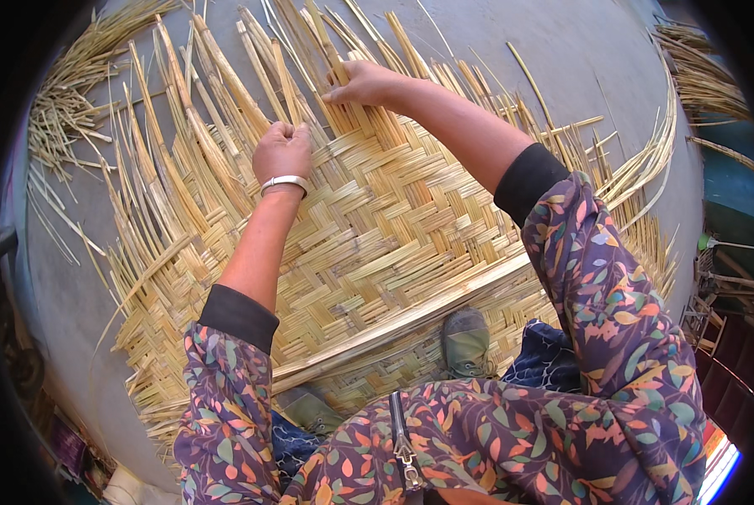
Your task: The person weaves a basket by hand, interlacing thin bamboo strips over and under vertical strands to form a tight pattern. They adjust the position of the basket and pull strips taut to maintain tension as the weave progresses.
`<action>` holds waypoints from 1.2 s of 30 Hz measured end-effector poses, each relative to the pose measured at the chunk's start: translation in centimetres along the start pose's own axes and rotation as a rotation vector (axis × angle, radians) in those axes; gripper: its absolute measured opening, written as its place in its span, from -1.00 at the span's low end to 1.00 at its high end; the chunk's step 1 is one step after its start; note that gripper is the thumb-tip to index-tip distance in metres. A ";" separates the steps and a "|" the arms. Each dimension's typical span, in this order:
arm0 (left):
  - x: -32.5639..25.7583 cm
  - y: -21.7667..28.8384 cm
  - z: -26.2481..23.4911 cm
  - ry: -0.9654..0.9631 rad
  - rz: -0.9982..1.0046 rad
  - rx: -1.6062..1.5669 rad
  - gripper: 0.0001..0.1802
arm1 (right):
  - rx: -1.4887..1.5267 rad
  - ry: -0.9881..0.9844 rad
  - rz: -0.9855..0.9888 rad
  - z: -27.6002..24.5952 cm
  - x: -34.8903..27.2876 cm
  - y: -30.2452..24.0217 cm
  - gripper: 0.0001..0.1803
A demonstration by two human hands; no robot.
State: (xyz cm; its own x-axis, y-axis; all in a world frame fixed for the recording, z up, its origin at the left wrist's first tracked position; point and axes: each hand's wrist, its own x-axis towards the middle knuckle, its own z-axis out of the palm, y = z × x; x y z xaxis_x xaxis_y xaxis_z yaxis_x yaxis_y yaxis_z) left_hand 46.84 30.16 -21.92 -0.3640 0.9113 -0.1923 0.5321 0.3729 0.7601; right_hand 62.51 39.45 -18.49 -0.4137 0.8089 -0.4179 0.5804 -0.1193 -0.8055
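A large mat (411, 219) of flattened straw-coloured reed strips, woven in a zigzag pattern, spreads over the floor beneath me. My left hand (283, 156), with a pale bangle at the wrist, is closed at the mat's far unwoven edge; a reed strip (286, 88) rises from its fingers. Farther out and to the right, my right hand (364, 84) is closed around upright reed strips (337, 63), thumb toward the left. The lower ends of these strips run into the weave between my hands. Some fingertips of both hands are hidden.
Loose strips (167, 109) fan out from the mat's far edge. A long pale slat (411, 316) crosses the mat before my shoes (465, 341). Bundles of thin reeds (66, 101) lie at the far left, and more reeds (701, 71) at the far right, on grey floor (562, 67).
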 end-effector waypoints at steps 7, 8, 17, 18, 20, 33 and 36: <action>0.3 -0.5 -0.2 -0.151 0.077 0.037 -0.74 | 0.412 -0.053 0.066 0.6 -0.8 1.2 -0.53; 0.2 -0.4 -0.2 -0.196 0.102 0.047 -0.75 | 0.424 -0.045 0.056 0.5 -0.8 1.4 -0.53; 0.9 -1.5 -0.6 -0.305 0.131 0.046 -0.78 | 0.725 0.153 0.054 -0.2 -1.9 2.6 -0.66; 0.9 -1.7 -0.6 -0.282 0.153 0.041 -0.79 | 0.674 0.199 0.081 -0.1 -2.3 2.7 -0.69; 0.9 -2.0 -0.6 -0.235 0.197 0.026 -0.81 | 0.570 0.293 0.134 0.2 -3.1 3.1 -0.76; -3.2 -3.6 0.7 0.174 0.875 0.561 -0.84 | -0.136 0.629 0.038 3.2 -5.7 5.8 -0.83; -3.0 -3.2 -0.1 0.070 0.932 0.686 -0.78 | -0.134 0.642 0.036 3.5 -5.7 6.1 -0.83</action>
State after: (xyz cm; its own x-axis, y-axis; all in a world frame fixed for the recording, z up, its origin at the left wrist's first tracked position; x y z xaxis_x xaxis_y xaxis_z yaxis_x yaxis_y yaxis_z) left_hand 46.17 26.23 -23.76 0.3572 0.8788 0.3165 0.9112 -0.4023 0.0889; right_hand 66.00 32.06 -22.50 0.0843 0.9935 -0.0767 0.6856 -0.1137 -0.7191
